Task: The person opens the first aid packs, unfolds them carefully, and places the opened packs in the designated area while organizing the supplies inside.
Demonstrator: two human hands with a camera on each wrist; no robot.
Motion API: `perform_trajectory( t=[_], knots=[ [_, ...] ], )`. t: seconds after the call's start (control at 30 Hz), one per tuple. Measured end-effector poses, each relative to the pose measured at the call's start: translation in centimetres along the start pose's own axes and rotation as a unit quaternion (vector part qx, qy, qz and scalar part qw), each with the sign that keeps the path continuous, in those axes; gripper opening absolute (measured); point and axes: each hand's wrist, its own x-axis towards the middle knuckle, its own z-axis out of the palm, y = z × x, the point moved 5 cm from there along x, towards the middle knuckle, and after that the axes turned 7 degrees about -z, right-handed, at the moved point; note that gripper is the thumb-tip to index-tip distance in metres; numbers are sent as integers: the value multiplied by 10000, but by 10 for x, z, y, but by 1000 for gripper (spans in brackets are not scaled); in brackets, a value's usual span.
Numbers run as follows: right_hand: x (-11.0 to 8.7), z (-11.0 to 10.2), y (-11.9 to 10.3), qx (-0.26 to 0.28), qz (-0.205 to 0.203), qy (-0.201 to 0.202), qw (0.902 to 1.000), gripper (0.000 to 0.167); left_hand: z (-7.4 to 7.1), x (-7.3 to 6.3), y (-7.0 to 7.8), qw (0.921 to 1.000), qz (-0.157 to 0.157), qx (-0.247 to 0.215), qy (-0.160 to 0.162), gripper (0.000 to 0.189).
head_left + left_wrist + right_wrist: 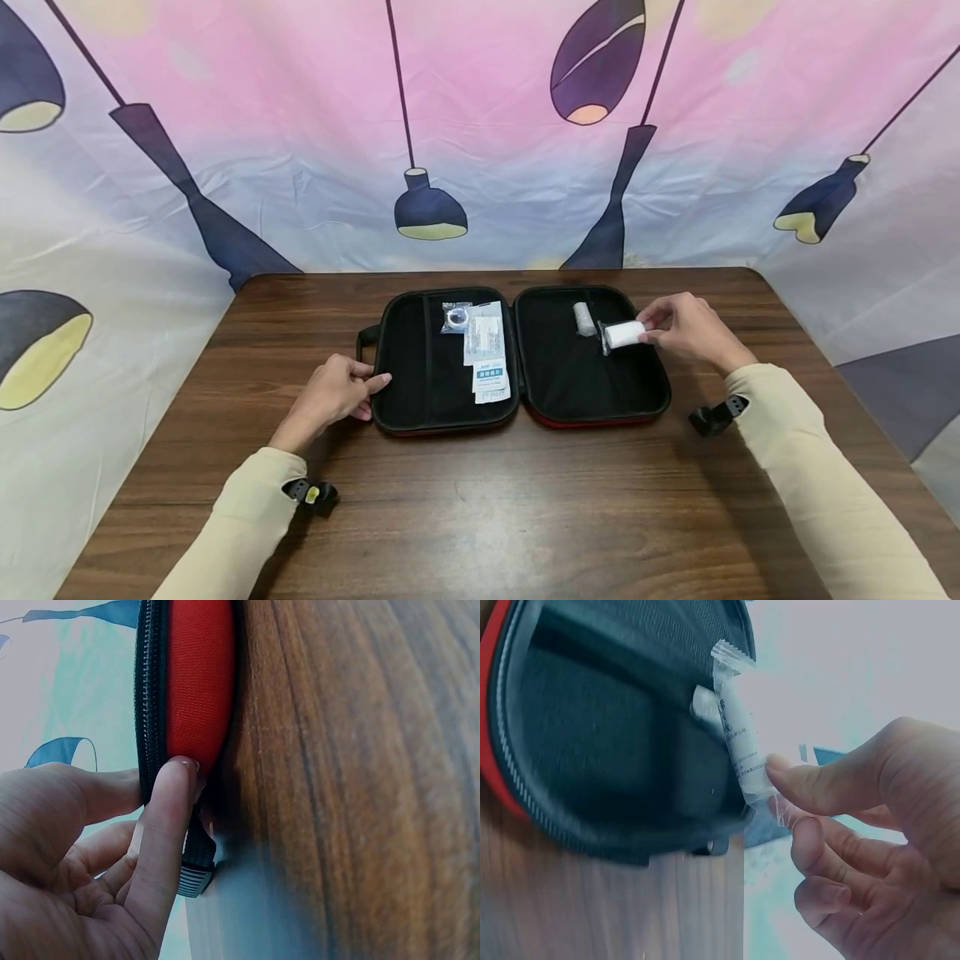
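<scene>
A black zippered case [405,333] with a red outside lies unfolded on the table. At its left edge, by the carry handle [366,337], my left hand [337,390] pinches the rim; the left wrist view has the thumb at the zipper and a finger against the red side [199,682]. Over the right half, my right hand [686,329] pinches one end of a white bandage roll in clear wrapping [624,334]. Printed lettering shows on the bandage roll [742,739] in the right wrist view. Another wrapped roll [583,319] lies in that half, just left of it.
In the left half sit a small clear packet [455,317], a white printed packet [483,333] and alcohol pad sachets [491,381]. The brown wooden table [480,517] stretches in front. A patterned cloth [322,150] hangs behind the table.
</scene>
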Motion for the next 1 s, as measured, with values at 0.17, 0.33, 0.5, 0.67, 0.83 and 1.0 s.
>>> perform_trajectory(
  t=[0.17, 0.33, 0.5, 0.67, 0.83, 1.0],
  knots=[
    [-3, -3, 11, -59, 107, -27, 9999, 16, 0, 0, -1, 10000, -23, 1, 0, 53],
    [-3, 0, 18, -59, 224, -96, 9997, 17, 0, 0, 0, 10000, 13, 15, 11, 53],
    [0, 5, 18, -96, 157, -84, 9998, 16, 0, 0, 0, 10000, -10, -9, 7, 53],
    [6, 19, 15, -145, 24, -201, 9997, 15, 1, 0, -1, 10000, 42, -17, 11, 52],
    [12, 30, 11, -106, -16, -203, 9997, 14, 1, 0, -1, 10000, 65, -13, 10, 52],
    [15, 33, 7, 145, 60, -428, 9990, 26, 0, 0, -1, 10000, 52, -61, 14, 52]
  ],
)
